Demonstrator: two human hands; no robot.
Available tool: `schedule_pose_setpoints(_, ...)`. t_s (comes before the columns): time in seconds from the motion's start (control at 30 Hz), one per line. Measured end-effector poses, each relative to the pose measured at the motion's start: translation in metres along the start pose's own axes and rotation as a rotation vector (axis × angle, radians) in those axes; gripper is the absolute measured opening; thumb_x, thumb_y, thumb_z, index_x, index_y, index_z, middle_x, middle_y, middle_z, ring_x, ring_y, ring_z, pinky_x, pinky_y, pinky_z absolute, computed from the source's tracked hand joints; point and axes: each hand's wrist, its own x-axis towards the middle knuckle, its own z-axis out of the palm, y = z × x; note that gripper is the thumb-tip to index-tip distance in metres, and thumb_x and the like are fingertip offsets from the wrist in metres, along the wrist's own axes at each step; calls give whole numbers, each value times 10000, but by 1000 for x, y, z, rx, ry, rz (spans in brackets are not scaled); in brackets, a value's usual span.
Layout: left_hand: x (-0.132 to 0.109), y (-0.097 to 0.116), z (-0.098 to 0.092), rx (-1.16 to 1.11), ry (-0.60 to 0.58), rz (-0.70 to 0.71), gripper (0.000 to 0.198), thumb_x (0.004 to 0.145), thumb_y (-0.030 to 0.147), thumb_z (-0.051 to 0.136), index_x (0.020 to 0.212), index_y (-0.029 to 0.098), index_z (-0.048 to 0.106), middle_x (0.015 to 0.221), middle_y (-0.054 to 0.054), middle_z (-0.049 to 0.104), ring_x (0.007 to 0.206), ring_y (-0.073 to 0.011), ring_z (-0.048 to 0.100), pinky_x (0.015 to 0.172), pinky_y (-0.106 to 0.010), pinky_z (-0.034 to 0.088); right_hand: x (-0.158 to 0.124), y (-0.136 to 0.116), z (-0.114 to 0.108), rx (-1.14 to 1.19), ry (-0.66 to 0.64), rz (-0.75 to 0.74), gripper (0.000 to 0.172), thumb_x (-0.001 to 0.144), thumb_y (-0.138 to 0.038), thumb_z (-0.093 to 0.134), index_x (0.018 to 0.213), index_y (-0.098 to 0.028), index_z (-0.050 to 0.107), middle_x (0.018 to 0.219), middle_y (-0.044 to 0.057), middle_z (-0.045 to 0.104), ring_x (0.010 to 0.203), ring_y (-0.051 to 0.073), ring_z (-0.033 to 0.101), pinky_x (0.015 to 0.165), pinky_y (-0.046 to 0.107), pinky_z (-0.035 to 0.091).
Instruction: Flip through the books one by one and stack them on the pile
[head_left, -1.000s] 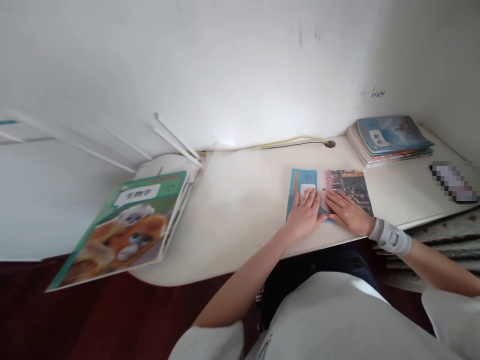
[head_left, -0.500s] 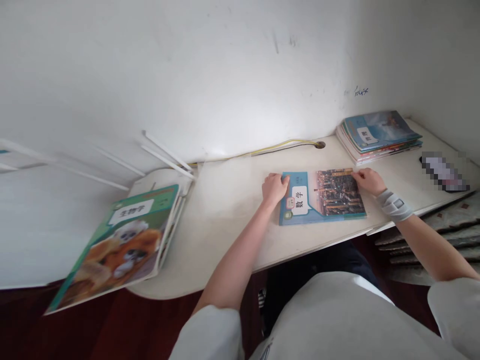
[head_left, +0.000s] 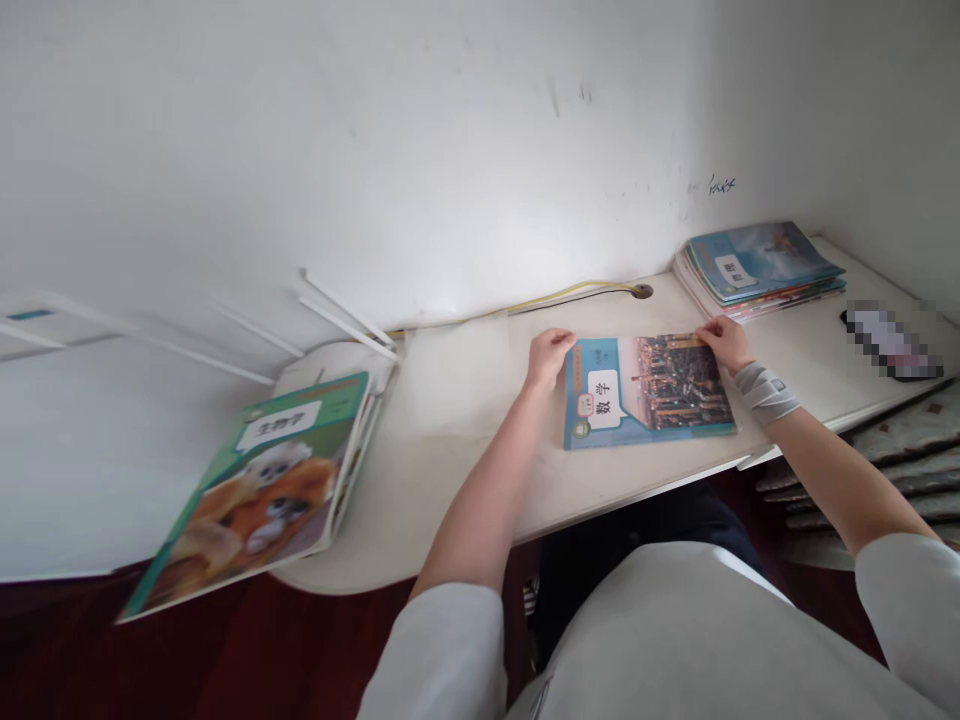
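Observation:
A blue textbook (head_left: 646,392) with a city photo on its cover lies flat on the white desk (head_left: 465,420) in front of me. My left hand (head_left: 549,356) curls round the book's far left corner. My right hand (head_left: 723,342), with a white wrap on the wrist, pinches the book's far right corner. Both hands are closed on the book's top edge.
A stack of books (head_left: 757,268) sits at the desk's far right corner by the wall. A green book with an animal cover (head_left: 259,480) leans in a white rack (head_left: 337,320) at the left. A yellow cable (head_left: 570,292) runs along the wall. A blurred dark object (head_left: 889,340) lies at right.
Both hands lay flat on the middle of the book a second ago. They have since spread apart to its far corners and closed on them. The book has shifted slightly.

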Motion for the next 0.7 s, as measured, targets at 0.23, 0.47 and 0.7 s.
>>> schedule_pose_setpoints(0.23,-6,7,6,253,-3,10,129,819,167,458,844,210,577,865,-51,672,869,-198,619,782,-309,434,-5,-16,10,-163,14,-28,138,811,-231,412,853,-185,535,791,106,630,756,236,564,695,340,417)
schedule_pose_setpoints(0.47,-23,1,-15,517,31,-55,301,885,144,311,1098,132,522,1026,-181,638,1028,-293,588,841,-388,421,9,-52,39,-258,-104,-166,239,844,-179,345,983,-129,533,938,187,641,877,283,577,769,373,413)
schedule_pose_setpoints(0.7,-31,3,-26,630,10,-78,380,872,87,269,1182,100,489,1033,-186,644,1041,-292,585,836,-376,437,16,-61,46,-269,-148,-220,301,839,-180,338,1090,-115,492,919,175,659,838,278,595,743,365,420)
